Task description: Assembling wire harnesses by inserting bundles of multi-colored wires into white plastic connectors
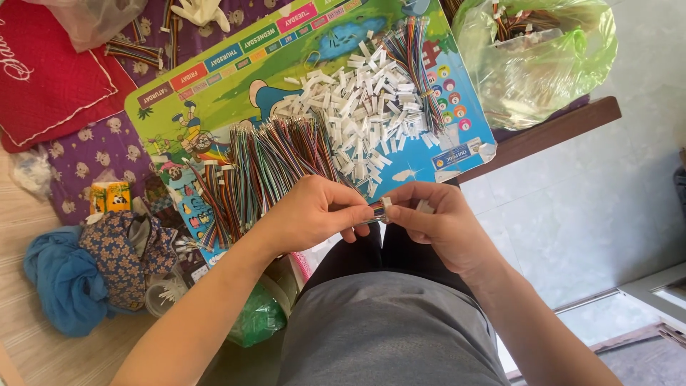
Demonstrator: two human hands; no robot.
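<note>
My left hand (pixel 314 211) pinches a short bundle of coloured wires (pixel 374 208) at its tip. My right hand (pixel 437 218) holds a small white plastic connector (pixel 386 205) against those wire ends; the two hands meet above my lap. Just beyond them, on a colourful printed board (pixel 214 93), lies a big bunch of multicoloured wires (pixel 264 168) and a heap of white connectors (pixel 361 111). A second bunch of wires (pixel 418 61) lies at the heap's far right.
A green plastic bag (pixel 532 61) with more wires sits at the upper right on a dark wooden edge (pixel 550 132). A red cushion (pixel 46 71), blue cloth (pixel 64 282) and patterned fabric (pixel 128 254) lie to the left. Pale floor tiles (pixel 593 207) are to the right.
</note>
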